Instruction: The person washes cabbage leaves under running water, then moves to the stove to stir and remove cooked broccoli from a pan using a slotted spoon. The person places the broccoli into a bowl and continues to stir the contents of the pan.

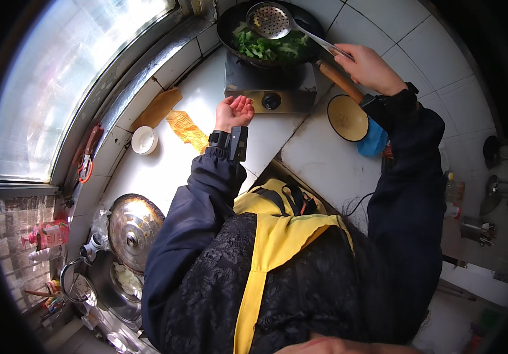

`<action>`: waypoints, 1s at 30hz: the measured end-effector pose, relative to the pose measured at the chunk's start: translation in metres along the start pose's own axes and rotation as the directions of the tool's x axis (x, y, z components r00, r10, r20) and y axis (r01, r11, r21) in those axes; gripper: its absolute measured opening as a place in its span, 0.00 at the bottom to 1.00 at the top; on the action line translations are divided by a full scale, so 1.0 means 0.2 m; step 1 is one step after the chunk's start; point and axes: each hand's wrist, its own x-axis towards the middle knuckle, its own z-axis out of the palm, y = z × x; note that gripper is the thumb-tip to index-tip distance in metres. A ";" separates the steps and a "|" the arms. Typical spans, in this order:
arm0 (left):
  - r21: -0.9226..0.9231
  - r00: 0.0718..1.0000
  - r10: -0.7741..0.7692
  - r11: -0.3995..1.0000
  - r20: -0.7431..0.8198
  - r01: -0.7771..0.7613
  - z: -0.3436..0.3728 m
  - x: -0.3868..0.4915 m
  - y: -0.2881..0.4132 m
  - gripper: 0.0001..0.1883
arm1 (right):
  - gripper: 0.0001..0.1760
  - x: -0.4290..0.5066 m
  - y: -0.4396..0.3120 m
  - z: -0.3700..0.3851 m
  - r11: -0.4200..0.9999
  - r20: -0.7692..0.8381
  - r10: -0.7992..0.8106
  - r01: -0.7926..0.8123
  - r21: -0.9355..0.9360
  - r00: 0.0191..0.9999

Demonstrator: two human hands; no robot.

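Note:
My right hand grips the handle of a perforated metal skimmer, whose bowl is held over the wok. Green leafy vegetables lie in the dark wok, which sits on a gas stove with a black knob. The wok's wooden handle points toward me, just below my right hand. My left hand is palm up with curled fingers, holding nothing, in front of the stove's left front edge.
An enamel bowl and a blue cloth or bag lie right of the stove. At left are a small white bowl, an orange cloth, scissors by the window, a metal lid and a sink.

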 end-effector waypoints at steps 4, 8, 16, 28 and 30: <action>0.012 1.000 -0.023 1.000 0.011 0.023 0.01 -0.02 -0.03 0.15 | 0.16 0.03 0.07 0.09 0.999 0.142 0.027 -0.023 -0.031 0.989; 0.025 0.999 -0.033 0.999 0.007 0.033 0.03 -0.03 -0.06 0.14 | 0.14 0.15 0.16 0.21 0.983 -0.016 -0.105 0.101 -0.152 0.994; 0.025 0.999 -0.025 0.999 0.022 0.025 0.02 0.00 -0.06 0.13 | 0.13 0.41 0.27 0.22 0.942 -0.252 -0.060 -0.028 -0.334 0.966; -0.031 0.999 -0.008 0.999 0.052 0.009 -0.03 0.04 0.03 0.14 | 0.18 0.59 0.22 0.23 0.943 0.241 0.327 -0.330 -0.030 0.914; -0.025 0.999 -0.007 1.000 0.042 0.009 -0.03 0.03 0.02 0.14 | 0.19 0.61 0.19 0.22 0.853 0.434 0.305 -0.446 0.271 0.848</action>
